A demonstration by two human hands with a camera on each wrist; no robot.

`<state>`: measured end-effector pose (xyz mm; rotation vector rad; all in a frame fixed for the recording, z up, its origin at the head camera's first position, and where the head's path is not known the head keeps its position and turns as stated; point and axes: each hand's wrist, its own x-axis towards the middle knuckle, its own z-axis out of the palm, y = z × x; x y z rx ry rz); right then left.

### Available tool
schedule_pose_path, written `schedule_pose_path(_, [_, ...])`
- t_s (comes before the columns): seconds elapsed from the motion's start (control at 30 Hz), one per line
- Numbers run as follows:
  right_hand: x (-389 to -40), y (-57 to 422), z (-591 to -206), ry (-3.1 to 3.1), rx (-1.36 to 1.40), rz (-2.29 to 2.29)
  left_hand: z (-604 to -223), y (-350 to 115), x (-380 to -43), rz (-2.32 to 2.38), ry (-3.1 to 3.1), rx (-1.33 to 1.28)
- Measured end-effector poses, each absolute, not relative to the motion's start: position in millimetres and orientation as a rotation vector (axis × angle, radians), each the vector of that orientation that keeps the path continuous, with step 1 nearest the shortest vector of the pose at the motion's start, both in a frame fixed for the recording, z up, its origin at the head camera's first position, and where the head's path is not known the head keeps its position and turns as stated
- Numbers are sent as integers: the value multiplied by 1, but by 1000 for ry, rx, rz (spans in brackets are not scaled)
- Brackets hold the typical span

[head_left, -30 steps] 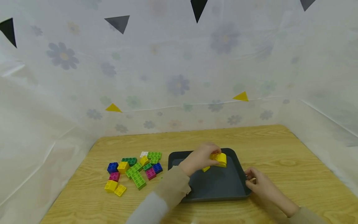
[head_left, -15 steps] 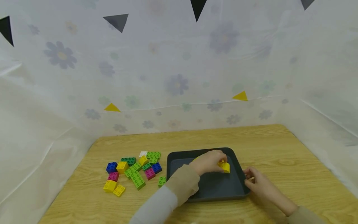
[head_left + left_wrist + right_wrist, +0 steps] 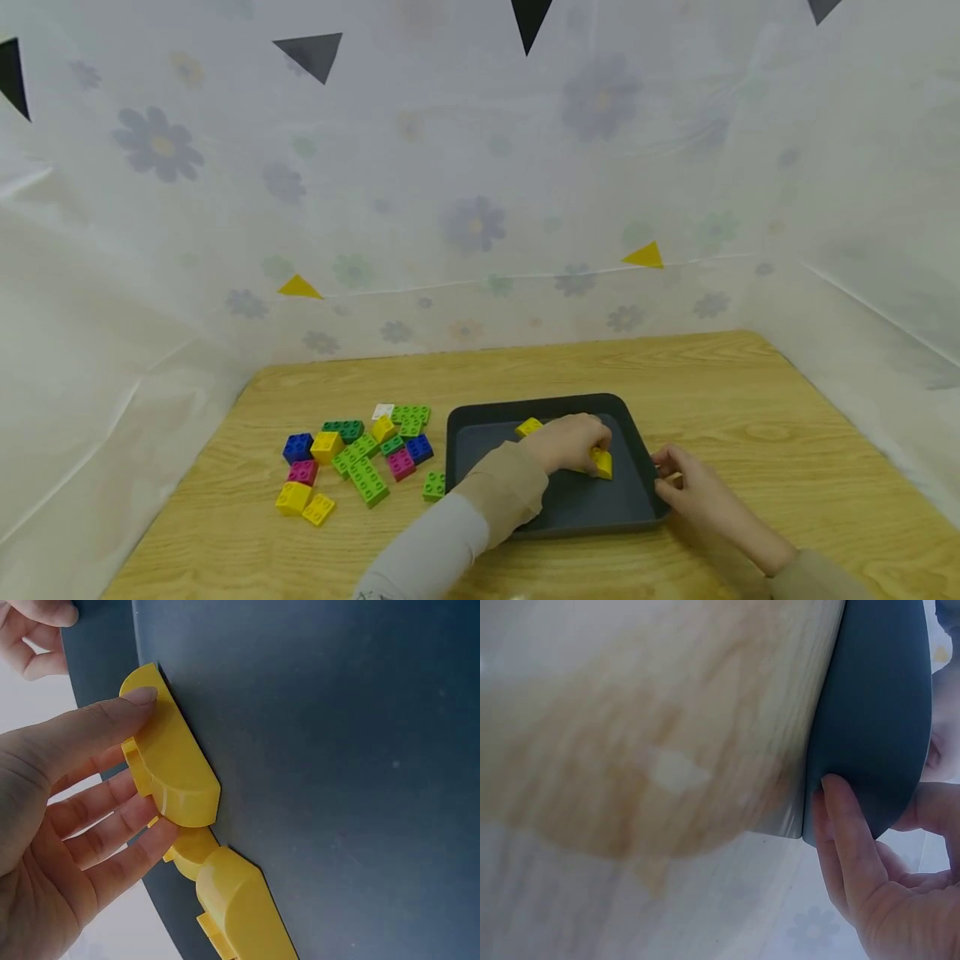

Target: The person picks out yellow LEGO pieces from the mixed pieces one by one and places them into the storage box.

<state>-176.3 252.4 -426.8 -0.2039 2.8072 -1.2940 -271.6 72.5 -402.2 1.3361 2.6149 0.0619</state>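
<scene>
In the head view my left hand reaches into the dark grey tray, low over its floor. It pinches a yellow toy building brick with a rounded end, the thumb on one face and the fingers behind. In the left wrist view two more yellow pieces follow in a row: a small rounded brick and a larger rounded brick. Another yellow brick shows behind the left wrist in the tray. My right hand grips the tray's right edge, fingertips against its outer wall.
Left of the tray, several loose bricks lie on the wooden table, among them a long lime brick, a blue brick and a magenta brick. One green brick sits close to the tray's left wall. Pale flowered sheeting surrounds the table.
My left hand has lowered the yellow brick from the back of the tray toward its middle right, coming nearer me. My right hand stays at the tray's edge.
</scene>
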Motion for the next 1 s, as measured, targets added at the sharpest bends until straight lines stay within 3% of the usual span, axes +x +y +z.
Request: schedule_pose_path(1.0, [-174, 252, -423, 2801, -227, -1290, -397, 72, -272, 59, 2578, 1273])
